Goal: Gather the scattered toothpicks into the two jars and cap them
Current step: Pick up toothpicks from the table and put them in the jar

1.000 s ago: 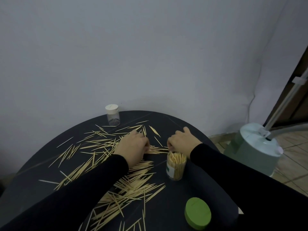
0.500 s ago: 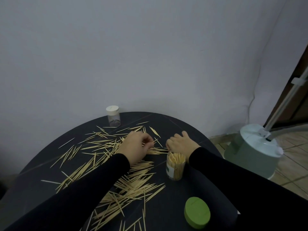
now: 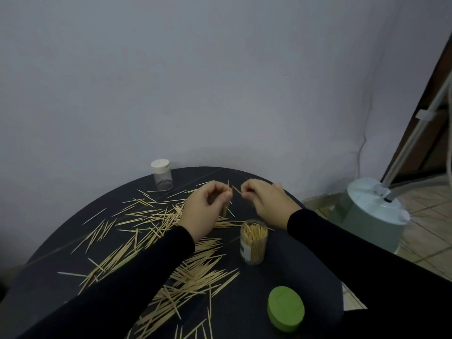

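Several loose toothpicks (image 3: pixel 156 226) lie scattered over the dark round table (image 3: pixel 281 270). An open clear jar (image 3: pixel 253 242), packed with upright toothpicks, stands right of the middle. Its green lid (image 3: pixel 285 308) lies flat near the front edge. A second clear jar (image 3: pixel 162 174) with a white cap stands at the back left. My left hand (image 3: pixel 206 209) is lifted above the table and pinches a small bundle of toothpicks that hangs down. My right hand (image 3: pixel 265 200), just beside it, pinches a few toothpicks at their ends.
A grey wall rises right behind the table. On the tiled floor to the right stands a pale green round appliance (image 3: pixel 369 216) with a white pole slanting up from it. A dark door frame (image 3: pixel 425 113) is at the far right.
Both hands have risen from the table surface, each with toothpicks pinched in its fingers, and have come closer together above the far middle of the table.
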{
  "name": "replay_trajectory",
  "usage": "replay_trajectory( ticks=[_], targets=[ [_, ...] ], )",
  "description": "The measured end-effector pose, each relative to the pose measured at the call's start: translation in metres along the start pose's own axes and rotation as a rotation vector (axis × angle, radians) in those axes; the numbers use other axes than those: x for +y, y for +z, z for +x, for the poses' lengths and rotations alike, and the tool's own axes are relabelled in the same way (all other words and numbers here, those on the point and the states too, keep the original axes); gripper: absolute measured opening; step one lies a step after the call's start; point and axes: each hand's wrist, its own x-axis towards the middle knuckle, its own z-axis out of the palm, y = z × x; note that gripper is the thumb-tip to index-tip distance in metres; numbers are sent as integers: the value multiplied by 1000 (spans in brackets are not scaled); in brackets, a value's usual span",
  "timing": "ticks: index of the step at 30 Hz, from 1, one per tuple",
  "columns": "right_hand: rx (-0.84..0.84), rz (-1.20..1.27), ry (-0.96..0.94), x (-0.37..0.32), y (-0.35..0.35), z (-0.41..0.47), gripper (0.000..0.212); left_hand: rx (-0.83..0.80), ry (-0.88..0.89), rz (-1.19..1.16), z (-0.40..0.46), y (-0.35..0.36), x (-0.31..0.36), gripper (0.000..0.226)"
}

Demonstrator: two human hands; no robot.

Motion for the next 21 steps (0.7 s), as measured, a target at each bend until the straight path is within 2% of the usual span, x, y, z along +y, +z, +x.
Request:
replay_trajectory(
  ticks=[3, 7, 13, 16, 19, 21],
  targets=[
    [59, 264, 14, 0, -8, -4, 19, 27, -29, -171, -3, 4, 12, 9],
    [-11, 481, -17, 1, -15, -16, 16, -5, -77, -333, -12, 11, 23, 10],
    [-149, 497, -7, 10, -16, -32, 14, -108, -38, -197, -26, 23, 17, 8],
    [-182, 402, -37, 15, -19, -36, 11, -128, -1, -131, -31, 25, 17, 7],
    [-206, 351, -52, 19, -21, -41, 8, -108, 85, 22, -32, 23, 12, 15],
    [-212, 375, -51, 19, -24, -43, 18, -113, 158, 111, -32, 20, 6, 24]
  ],
)
